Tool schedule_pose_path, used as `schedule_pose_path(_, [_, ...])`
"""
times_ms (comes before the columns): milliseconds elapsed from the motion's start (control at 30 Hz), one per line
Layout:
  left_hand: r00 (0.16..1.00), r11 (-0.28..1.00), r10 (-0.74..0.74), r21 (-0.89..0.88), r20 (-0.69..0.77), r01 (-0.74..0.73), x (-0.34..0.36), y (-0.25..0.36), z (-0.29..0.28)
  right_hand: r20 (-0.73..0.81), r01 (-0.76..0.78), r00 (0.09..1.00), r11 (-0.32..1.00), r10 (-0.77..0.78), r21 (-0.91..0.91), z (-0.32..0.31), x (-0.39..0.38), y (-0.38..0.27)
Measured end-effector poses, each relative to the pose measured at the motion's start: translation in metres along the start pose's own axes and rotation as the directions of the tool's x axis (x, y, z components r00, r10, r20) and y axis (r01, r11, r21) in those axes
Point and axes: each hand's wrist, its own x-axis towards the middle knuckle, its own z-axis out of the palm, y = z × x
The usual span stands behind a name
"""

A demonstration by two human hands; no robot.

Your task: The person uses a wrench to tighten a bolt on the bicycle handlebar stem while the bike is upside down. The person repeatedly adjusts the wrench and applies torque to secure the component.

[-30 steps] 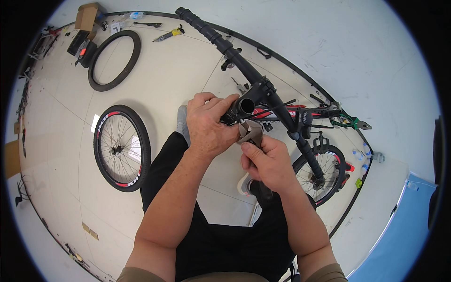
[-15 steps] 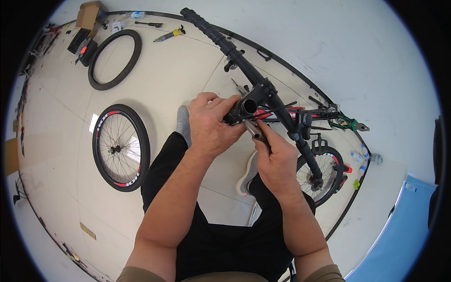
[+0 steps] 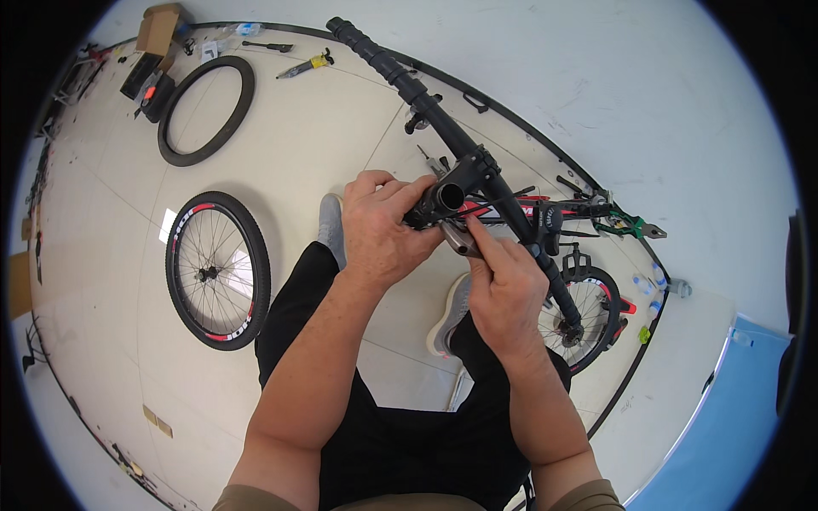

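A bicycle's black handlebar point(image 3: 456, 128) slants across the view, clamped in a black stem point(image 3: 470, 174) beside an open-ended tube point(image 3: 448, 198). My left hand point(image 3: 379, 234) is closed round the black part at that tube, with thumb and fingers on either side. My right hand point(image 3: 509, 294) is closed beside a silver metal tool point(image 3: 460, 239) with a rounded end, just below the tube. Its index finger reaches up along the tool, with the thumb bent below. The tool's far end is hidden by my hands and the bike. The red and black frame point(image 3: 520, 209) runs off to the right.
A spoked wheel point(image 3: 260, 281) lies on the floor at left, with a bare tyre point(image 3: 249, 98) farther back. Green-handled pliers point(image 3: 630, 226) lie at right, near the bike's mounted wheel point(image 3: 609, 307). A yellow and black tool point(image 3: 307, 64) and a cardboard box point(image 3: 158, 32) are at the back.
My right hand has shifted slightly right, and the silver tool's rounded end now shows more beside its fingers. My left hand keeps its place on the bike.
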Motion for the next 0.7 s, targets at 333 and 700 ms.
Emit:
schedule_pose_path(333, [0.999, 1.000, -0.011, 0.029, 0.030, 0.010, 0.001, 0.003, -0.005, 0.574, -0.651, 0.752, 0.498, 0.323, 0.573, -0.008, -0.010, 0.008])
schedule_pose_path(700, [1.000, 1.000, -0.004, -0.002, 0.004, 0.004, -0.001, -0.002, 0.000, 0.819, -0.827, 0.546, -0.042, 0.177, 0.560, -0.011, 0.001, -0.002])
